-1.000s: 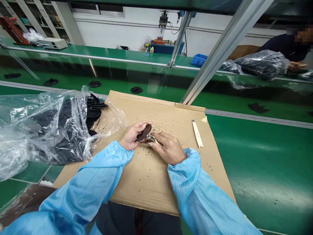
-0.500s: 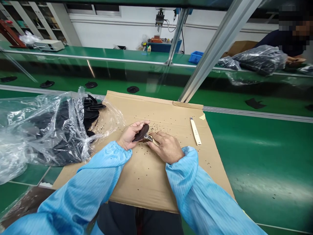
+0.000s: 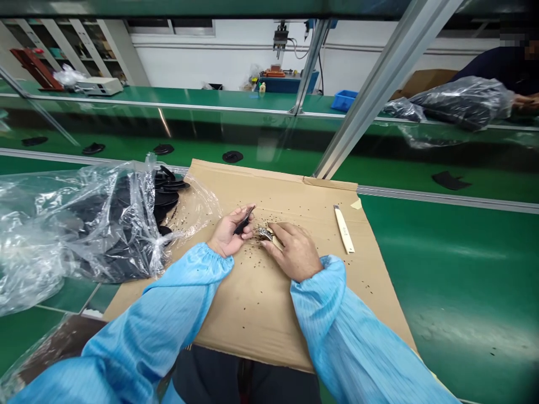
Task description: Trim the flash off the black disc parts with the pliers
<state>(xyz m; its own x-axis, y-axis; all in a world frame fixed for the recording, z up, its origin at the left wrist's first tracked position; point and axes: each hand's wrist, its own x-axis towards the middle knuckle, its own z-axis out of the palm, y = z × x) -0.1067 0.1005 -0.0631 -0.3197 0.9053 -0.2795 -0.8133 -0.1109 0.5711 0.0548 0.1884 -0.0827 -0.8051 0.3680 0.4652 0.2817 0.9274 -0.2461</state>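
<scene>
Between the thumb and fingers of my left hand (image 3: 231, 231) is a thin black plastic piece (image 3: 243, 223), turned nearly edge-on. My right hand (image 3: 295, 248) is closed on a pair of small nippers (image 3: 265, 233); their metal jaws point left, and the palm hides most of the handles. A small gap separates the jaws from the black piece. Under both hands lies a cardboard sheet (image 3: 261, 320), dotted with tiny black trimmings. To the left, a clear plastic bag (image 3: 138, 224) spills out similar black pieces (image 3: 168, 193).
A cream utility knife (image 3: 344, 229) lies to the right on the cardboard. Beyond the far edge, several black pieces (image 3: 232, 156) rest on a green surface behind a metal rail. A slanted metal post (image 3: 379, 84) rises at right. A person (image 3: 484, 70) sits across.
The nippers have come away from the black piece, leaving a gap. My left hand has turned the piece from showing its broad face to nearly edge-on. The view has shifted slightly.
</scene>
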